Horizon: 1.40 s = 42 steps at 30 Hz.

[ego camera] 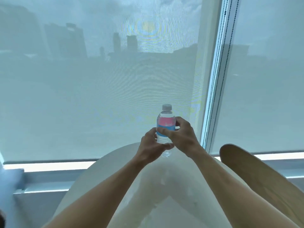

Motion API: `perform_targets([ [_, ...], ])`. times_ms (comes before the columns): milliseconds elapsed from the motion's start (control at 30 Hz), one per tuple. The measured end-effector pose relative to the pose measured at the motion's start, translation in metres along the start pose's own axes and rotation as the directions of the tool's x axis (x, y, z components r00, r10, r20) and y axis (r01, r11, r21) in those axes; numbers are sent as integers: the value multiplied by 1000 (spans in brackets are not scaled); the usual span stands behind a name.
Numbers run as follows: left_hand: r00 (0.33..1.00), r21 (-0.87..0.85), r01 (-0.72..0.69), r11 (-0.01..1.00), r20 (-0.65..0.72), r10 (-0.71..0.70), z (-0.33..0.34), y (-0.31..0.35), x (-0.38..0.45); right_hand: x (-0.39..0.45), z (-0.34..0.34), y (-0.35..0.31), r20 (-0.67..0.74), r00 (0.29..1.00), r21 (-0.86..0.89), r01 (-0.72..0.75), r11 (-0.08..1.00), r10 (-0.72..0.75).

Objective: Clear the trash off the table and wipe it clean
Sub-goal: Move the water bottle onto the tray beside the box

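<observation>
Both hands grip bottle over table; chair rt.

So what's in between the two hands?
The water bottle. In the head view, the left hand grips its lower part and the right hand wraps around its label, above the white table.

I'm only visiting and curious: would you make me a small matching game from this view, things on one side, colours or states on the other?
Things:
1. bottle cap
2. bottle label
3. round table
4. wooden chair back

States:
A. pink and blue
B. brown, at the right
C. pale grey, screwed on
D. white, under both forearms

Pairs: 1-C, 2-A, 3-D, 4-B
</observation>
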<state>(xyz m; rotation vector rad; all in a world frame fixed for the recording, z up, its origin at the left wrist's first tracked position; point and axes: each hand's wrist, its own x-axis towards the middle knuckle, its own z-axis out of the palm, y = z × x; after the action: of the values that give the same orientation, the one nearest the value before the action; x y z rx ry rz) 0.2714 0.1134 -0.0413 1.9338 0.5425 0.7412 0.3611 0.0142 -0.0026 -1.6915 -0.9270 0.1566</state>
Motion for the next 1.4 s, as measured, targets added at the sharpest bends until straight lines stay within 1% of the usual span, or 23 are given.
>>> perform_targets([
  [400,983,123,-1,992,-180,23,-121,13,-103,-72,74,-95,158,977,87,130,988,-142],
  [600,956,180,59,982,-295,-4,-179,13,-168,-117,121,-136,250,944,154,182,971,-217],
  [733,931,219,104,970,-365,-17,-216,7,-212,-148,155,-159,323,914,192,190,963,-245],
  [967,874,263,226,938,-480,-76,-271,-17,-294,-210,216,-189,484,835,223,172,959,-262],
  [1100,845,197,285,938,-513,-149,-294,-36,-343,-245,252,-193,579,777,209,152,966,-247],
  [1167,820,175,330,928,-539,-190,-304,-49,-367,-262,271,-192,617,748,203,149,968,-245],
  [1333,742,105,438,893,-604,-292,-320,-81,-418,-302,317,-184,697,673,181,168,969,-247],
  [1400,708,74,476,876,-623,-332,-325,-95,-435,-315,337,-178,719,653,170,168,971,-239],
])
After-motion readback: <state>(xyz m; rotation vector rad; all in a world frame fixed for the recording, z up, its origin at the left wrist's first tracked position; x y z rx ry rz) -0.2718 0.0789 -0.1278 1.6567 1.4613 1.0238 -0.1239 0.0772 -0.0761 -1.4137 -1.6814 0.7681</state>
